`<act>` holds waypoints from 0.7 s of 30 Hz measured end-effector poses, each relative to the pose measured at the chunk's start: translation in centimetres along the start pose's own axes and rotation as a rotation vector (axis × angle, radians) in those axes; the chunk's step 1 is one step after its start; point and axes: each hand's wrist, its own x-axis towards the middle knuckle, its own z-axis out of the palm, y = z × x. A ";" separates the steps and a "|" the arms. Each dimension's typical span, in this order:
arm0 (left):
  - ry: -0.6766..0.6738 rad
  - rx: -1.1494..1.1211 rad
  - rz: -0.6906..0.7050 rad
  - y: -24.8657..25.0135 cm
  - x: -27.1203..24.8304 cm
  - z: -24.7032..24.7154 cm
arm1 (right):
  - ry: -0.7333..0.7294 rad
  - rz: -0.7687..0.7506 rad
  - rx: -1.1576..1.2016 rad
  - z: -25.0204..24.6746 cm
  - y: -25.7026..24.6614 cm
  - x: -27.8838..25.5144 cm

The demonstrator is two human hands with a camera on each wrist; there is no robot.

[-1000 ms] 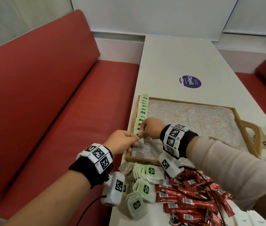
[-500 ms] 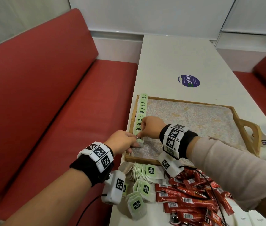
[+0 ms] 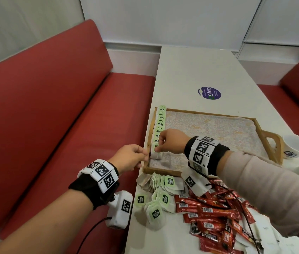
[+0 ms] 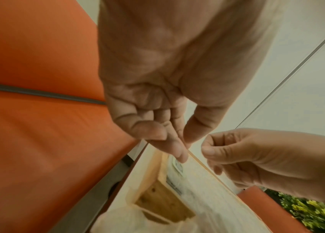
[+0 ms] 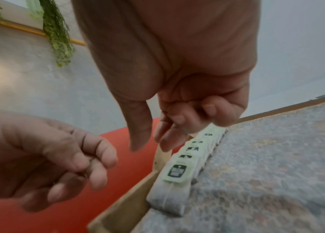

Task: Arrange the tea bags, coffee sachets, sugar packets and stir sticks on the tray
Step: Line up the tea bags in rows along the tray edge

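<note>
A wooden tray (image 3: 209, 114) with a patterned liner lies on the white table. A row of green-tagged tea bags (image 3: 160, 121) stands along its left wall, and the front tea bag (image 5: 174, 173) leans at the near end of the row. My right hand (image 5: 151, 148) hovers just over that end, thumb and forefinger pointing down with nothing between them. My left hand (image 3: 144, 155) is at the tray's left rim with loosely curled fingers and holds nothing. In the left wrist view its forefinger (image 4: 177, 151) lies by the rim.
Loose tea bags (image 3: 163, 197) and a heap of red coffee sachets (image 3: 212, 211) lie in front of the tray, with white packets (image 3: 266, 233) at the lower right. Two white cups (image 3: 297, 147) stand beyond the tray's right handle. A red bench (image 3: 53, 125) runs along the left.
Both hands were together on the front tea bag. My left hand has drawn back slightly to the left, off the bag. The right hand stays over the row's near end.
</note>
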 end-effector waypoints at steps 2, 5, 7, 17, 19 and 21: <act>-0.007 0.007 0.001 -0.5 -1.0 0.0 | 0.004 -0.022 0.045 0.0 -0.2 -1.3; -0.026 0.018 -0.004 -1.3 -2.4 0.2 | -0.007 -0.050 0.086 0.4 -0.3 -3.5; -0.047 0.025 -0.007 -1.8 -3.3 0.4 | -0.018 -0.071 0.099 0.9 -0.3 -4.9; -0.112 0.154 -0.059 -4.1 -6.1 2.2 | -0.150 -0.173 0.032 5.2 -0.3 -9.7; -0.116 0.167 -0.066 -4.5 -6.4 2.5 | -0.142 -0.222 -0.064 6.1 -0.6 -10.2; -0.116 0.180 -0.074 -4.7 -6.8 2.7 | -0.128 -0.246 -0.102 6.8 -0.8 -10.3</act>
